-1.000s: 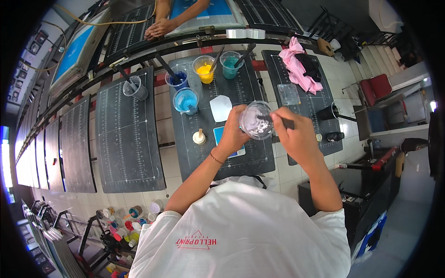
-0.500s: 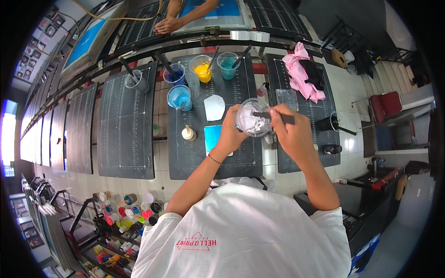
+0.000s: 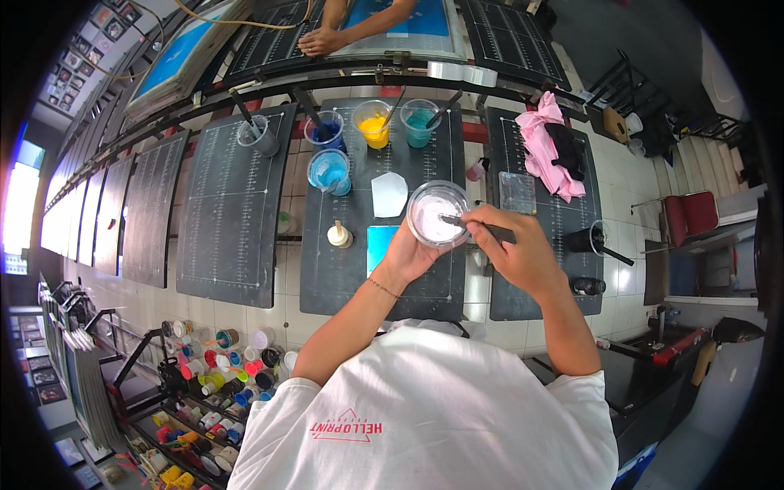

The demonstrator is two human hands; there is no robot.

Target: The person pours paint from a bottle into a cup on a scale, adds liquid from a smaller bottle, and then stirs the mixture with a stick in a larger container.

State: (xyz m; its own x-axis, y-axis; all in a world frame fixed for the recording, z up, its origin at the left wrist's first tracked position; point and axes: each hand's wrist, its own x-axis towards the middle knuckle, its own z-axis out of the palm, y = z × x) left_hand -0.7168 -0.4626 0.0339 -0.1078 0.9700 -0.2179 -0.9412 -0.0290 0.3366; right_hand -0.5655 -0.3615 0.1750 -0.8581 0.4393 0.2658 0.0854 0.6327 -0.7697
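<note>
The left grip (image 3: 408, 253) is wrapped around the lower left side of a clear plastic cup (image 3: 441, 242), holding it over the black surface (image 3: 343, 282). The right grip (image 3: 518, 245) pinches a dark flat stirring stick (image 3: 500, 233), its tip in the pale paste (image 3: 431, 211) inside the cup, its handle jutting rightward past the fingers. Farther off stand a light-blue cup (image 3: 332, 184), then a yellow cup (image 3: 376, 140) and a teal cup (image 3: 419, 137).

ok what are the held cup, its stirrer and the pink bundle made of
Cup: probably clear, glossy plastic; wall see-through with bright glints.
Stirrer: straight, dark and dull, perhaps plastic; metal can't be ruled out.
Pink bundle: seemingly soft, dull fabric, from its loose folds and creases.
</note>
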